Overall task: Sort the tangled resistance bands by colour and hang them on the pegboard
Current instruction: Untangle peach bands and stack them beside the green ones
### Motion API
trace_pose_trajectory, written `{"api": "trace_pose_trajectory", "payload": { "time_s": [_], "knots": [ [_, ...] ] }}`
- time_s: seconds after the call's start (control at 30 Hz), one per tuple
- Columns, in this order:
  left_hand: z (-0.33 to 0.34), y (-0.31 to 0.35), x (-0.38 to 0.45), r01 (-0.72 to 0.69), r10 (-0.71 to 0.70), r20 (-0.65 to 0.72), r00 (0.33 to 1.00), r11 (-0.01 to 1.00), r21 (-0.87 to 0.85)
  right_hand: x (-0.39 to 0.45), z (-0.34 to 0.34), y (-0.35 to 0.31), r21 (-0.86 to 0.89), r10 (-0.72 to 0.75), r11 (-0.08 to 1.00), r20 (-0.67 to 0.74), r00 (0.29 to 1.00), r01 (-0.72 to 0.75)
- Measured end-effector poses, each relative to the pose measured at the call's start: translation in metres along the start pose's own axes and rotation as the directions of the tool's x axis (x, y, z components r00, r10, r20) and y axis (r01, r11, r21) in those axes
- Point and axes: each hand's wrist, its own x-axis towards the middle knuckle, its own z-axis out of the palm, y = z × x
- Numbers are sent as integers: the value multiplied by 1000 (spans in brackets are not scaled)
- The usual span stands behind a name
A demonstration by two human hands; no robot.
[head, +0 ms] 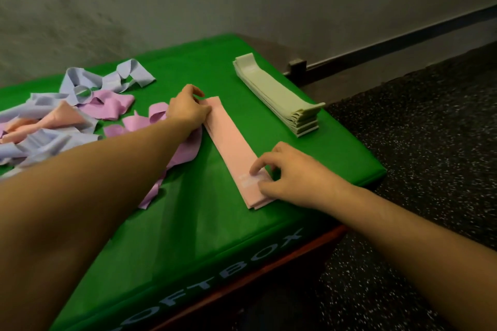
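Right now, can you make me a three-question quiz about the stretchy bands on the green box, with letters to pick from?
1. Where is the stack of pale green bands?
A. Near the box's far right edge
B. Under the tangled pile
C. On the floor

2. What colour is the flat band that both hands touch?
A. Blue
B. Peach-pink
C. Yellow

3. How do the lilac and purple bands at the left lie?
A. Hung on pegs
B. Rolled up tight
C. Loose and tangled

Answers:
1 A: the stack sits by the far right edge of the green box.
2 B: the left hand and the right hand press the ends of the peach-pink band.
3 C: the tangled pile lies jumbled on the box.
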Motion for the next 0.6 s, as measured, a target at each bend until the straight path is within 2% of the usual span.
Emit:
{"api": "trace_pose_trajectory", "payload": {
  "time_s": [0.13,0.2,0.43,0.6],
  "knots": [
    [-18,6,-6,-80,78,-89,993,996,-27,6,-4,-3,110,-6,994,-157,988,23],
    [-34,6,-16,-134,129,-84,988,989,-58,12,-6,-12,117,-18,992,-193,981,41],
    [-117,-34,-77,-314,316,-64,947,949,34,26,8,-66,152,-65,983,-224,972,101],
    [-176,-84,-131,-321,323,2,946,939,126,36,35,-108,195,-136,964,-219,966,180]
  ]
}}
